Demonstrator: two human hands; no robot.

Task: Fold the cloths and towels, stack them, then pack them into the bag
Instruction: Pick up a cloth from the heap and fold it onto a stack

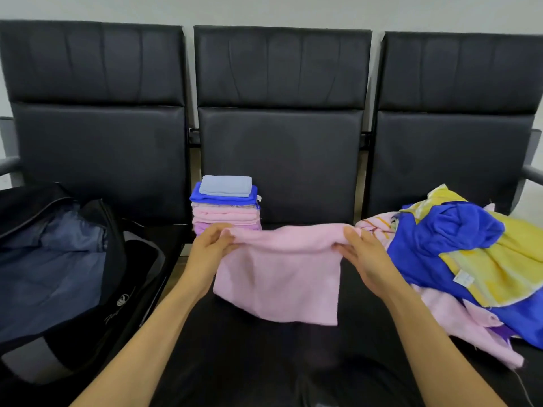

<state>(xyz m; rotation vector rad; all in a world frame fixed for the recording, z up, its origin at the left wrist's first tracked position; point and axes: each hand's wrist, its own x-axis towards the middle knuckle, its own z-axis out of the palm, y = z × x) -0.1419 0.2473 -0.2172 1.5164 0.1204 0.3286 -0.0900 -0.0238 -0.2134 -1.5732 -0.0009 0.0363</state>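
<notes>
Both forearms (141, 342) are being stretched over the black seat (352, 333), where a pink towel (279, 283) is being held up by its folded top edge. Corners could be thrown out of line if one pinch is slackened, and the folded stack (226, 204) just behind could be nudged over. That edge is being pinched by the left hand (210, 245) and right hand (363, 254), fingers curled round it.

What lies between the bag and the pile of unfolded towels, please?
In the head view, the folded stack and the pink towel, gripped at its top edge by the left hand and right hand, lie there.
</notes>
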